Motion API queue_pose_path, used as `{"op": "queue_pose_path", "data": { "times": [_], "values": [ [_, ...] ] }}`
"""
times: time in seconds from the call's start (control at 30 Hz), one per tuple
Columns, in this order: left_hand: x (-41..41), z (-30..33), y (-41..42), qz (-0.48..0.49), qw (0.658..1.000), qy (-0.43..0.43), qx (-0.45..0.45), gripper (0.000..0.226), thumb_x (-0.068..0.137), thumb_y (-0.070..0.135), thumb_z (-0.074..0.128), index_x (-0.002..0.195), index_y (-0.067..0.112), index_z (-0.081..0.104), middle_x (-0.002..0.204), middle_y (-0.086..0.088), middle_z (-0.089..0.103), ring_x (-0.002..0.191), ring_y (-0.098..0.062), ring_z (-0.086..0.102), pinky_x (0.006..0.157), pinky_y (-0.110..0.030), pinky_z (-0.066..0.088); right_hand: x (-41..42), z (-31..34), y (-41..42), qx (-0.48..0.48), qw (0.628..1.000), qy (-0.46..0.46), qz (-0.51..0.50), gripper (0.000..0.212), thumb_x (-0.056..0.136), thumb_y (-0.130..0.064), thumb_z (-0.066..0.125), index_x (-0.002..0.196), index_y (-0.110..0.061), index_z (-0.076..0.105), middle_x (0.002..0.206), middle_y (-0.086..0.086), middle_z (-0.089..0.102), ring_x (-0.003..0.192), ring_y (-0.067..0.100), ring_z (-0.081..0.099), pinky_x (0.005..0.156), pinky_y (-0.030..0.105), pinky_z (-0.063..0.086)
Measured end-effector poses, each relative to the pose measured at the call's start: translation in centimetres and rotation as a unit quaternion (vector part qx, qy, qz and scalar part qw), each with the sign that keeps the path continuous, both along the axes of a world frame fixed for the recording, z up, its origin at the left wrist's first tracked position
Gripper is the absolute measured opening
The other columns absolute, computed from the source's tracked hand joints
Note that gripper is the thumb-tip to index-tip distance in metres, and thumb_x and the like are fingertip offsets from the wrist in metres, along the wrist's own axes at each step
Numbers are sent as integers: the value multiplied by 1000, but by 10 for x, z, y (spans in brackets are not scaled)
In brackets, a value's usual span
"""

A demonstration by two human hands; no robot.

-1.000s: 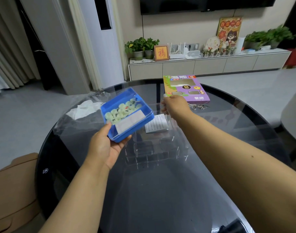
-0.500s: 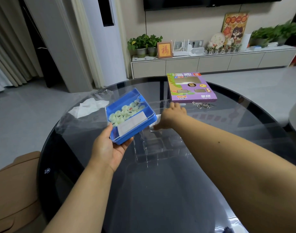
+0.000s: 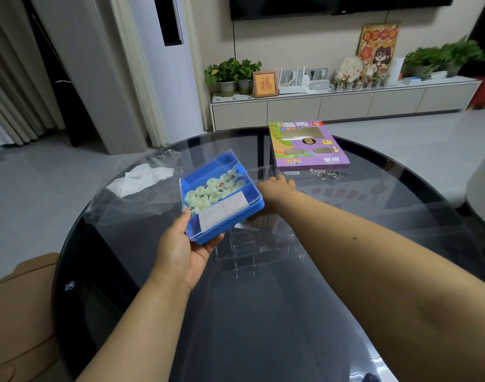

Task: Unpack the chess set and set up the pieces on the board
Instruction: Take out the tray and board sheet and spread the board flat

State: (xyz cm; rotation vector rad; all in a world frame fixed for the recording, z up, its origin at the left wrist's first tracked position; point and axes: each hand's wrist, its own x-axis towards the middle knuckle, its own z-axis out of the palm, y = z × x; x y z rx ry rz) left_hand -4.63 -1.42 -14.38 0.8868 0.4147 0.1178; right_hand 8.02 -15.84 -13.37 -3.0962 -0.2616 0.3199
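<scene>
My left hand (image 3: 185, 252) grips the near corner of a blue plastic box (image 3: 227, 216) and holds it tilted above the round black glass table (image 3: 263, 326). Inside the box lie several pale green round chess pieces (image 3: 208, 193) with black and red marks, and a white folded sheet (image 3: 222, 213). My right hand (image 3: 277, 187) reaches across the table just behind the box, lying low on the glass with its fingertips hidden by the box. The purple chess set carton (image 3: 310, 150) lies flat at the far side of the table.
A clear gridded plastic insert (image 3: 252, 252) sits on the glass under the box. A crumpled clear bag (image 3: 125, 205) with white paper lies at the left. Metal wire rings (image 3: 328, 174) lie beside the carton. A brown chair (image 3: 21, 312) stands at the near left.
My right hand came back from the purple carton, dropped onto the table and slid left behind the blue box. My left hand kept hold of the box, which shifted slightly.
</scene>
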Motion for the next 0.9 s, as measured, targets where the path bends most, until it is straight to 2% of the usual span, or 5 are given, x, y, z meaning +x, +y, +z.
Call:
{"op": "queue_pose_path", "data": {
  "times": [0.13, 0.33, 0.43, 0.77, 0.9],
  "values": [
    [-1, -1, 0, -5, 1000, -4, -2, 22, 99, 29, 47, 105, 15, 63, 98, -11, 72, 76, -21, 71, 52, -28, 57, 3, 6, -12, 158, 987, -5, -30, 29, 90, -29, 55, 112, -12, 62, 118, 12, 57, 113, 30, 50, 95, 40, 43],
    [0, -3, -1, -4, 1000, -14, -1, 20, 99, 28, 47, 100, 16, 63, 84, -5, 75, 69, -18, 72, 51, -28, 56, 15, 33, -65, 571, 792, -124, -177, 13, 89, -16, 60, 77, -19, 64, 71, -5, 56, 63, 8, 47, 54, 20, 37],
    [1, -5, -2, -6, 1000, -15, -1, 20, 99, 28, 47, 100, 16, 63, 80, -4, 75, 68, -18, 72, 50, -27, 56, 28, 34, -99, 536, 790, -200, -220, 13, 88, -18, 58, 90, -18, 71, 81, 0, 62, 73, 15, 54, 62, 23, 39],
    [3, -7, -3, -8, 1000, -20, 8, 21, 99, 29, 46, 103, 17, 63, 83, -4, 75, 72, -17, 72, 53, -28, 57, 31, -19, -116, 229, 946, -189, -131, 24, 93, -27, 55, 114, -26, 65, 129, 1, 56, 122, 25, 43, 94, 34, 33],
    [2, -9, -2, -10, 1000, -23, 18, 21, 99, 29, 47, 103, 17, 63, 85, -4, 75, 73, -17, 73, 53, -28, 57, 15, -12, -118, 67, 969, -199, -129, 26, 88, -10, 47, 102, -20, 67, 117, 3, 61, 104, 25, 49, 86, 33, 32]
  ]
}}
